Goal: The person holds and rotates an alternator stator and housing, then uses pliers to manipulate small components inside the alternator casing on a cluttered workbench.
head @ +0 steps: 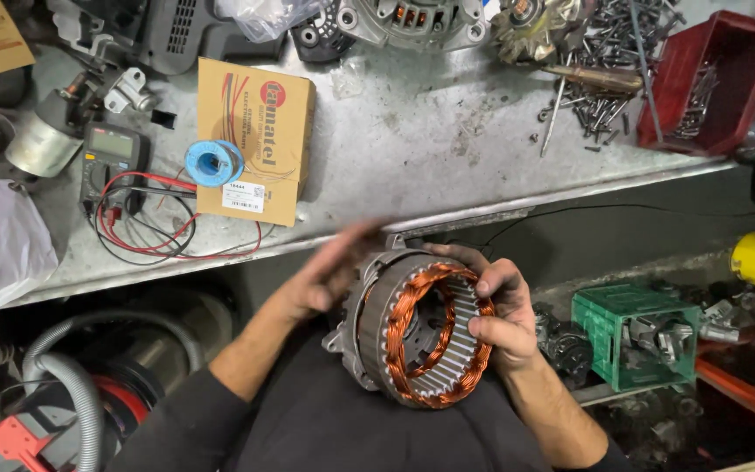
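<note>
Right hand (502, 319) fingers clamp the copper-wound stator ring (430, 336), held in the lap below the tabletop (412, 149) front edge, windings facing up for a look. Left hand (329, 271) open, blurred, flat against the housing, prob. steadying. Red bin (709, 83) at back right corner holds screws; green crate (631, 336) holds metal parts.

Person: dark grey long-sleeved top, both sleeves pushed up toward the elbows; forearms bare; left hand (329, 271) and right hand (500, 315) ungloved, no rings or watch.

Grey metal workbench (412, 149) bears cardboard box (255, 140), multimeter (111, 162), loose screws (600, 105)
</note>
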